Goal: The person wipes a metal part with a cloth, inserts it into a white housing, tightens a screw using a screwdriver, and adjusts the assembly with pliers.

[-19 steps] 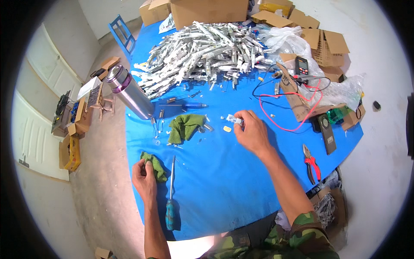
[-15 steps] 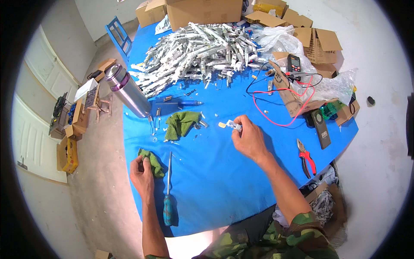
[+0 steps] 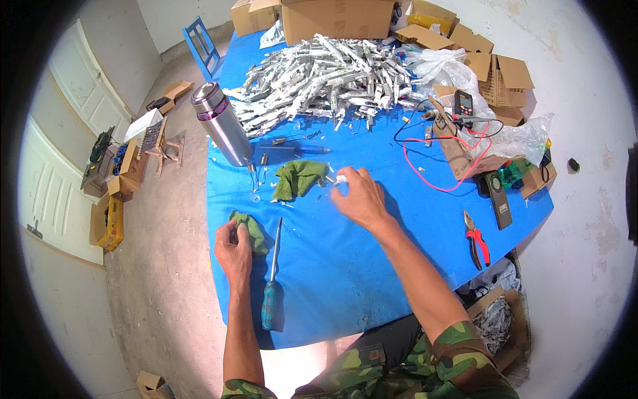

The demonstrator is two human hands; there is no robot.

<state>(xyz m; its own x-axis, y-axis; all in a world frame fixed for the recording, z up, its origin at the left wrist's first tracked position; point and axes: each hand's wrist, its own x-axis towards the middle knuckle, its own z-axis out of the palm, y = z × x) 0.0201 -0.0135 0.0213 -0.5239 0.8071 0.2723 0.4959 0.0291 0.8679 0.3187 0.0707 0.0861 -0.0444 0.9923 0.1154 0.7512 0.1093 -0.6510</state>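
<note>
My left hand point(image 3: 234, 254) is closed on the edge of a green cloth point(image 3: 255, 234) at the left side of the blue-covered table. My right hand point(image 3: 362, 201) pinches a small white part point(image 3: 341, 179), mostly hidden by the fingers. That hand is just right of a second, crumpled green cloth point(image 3: 299, 178), with small metal bits beside it. Between my forearms lies a long screwdriver point(image 3: 269, 302) with a teal handle, its tip pointing away from me. A blue pen-like tool point(image 3: 302, 149) lies beyond the second cloth.
A large heap of white strip-like parts point(image 3: 325, 83) covers the far table. A steel flask point(image 3: 222, 126) stands at the left. To the right are red-handled pliers point(image 3: 476, 246), a dark flat device point(image 3: 497, 199), a meter point(image 3: 463, 106) with red and black leads, and open cardboard boxes point(image 3: 512, 76).
My right hand has moved left, toward the second green cloth, with the small white part in its fingers. My left hand stays on its cloth. The whole view has shifted slightly.
</note>
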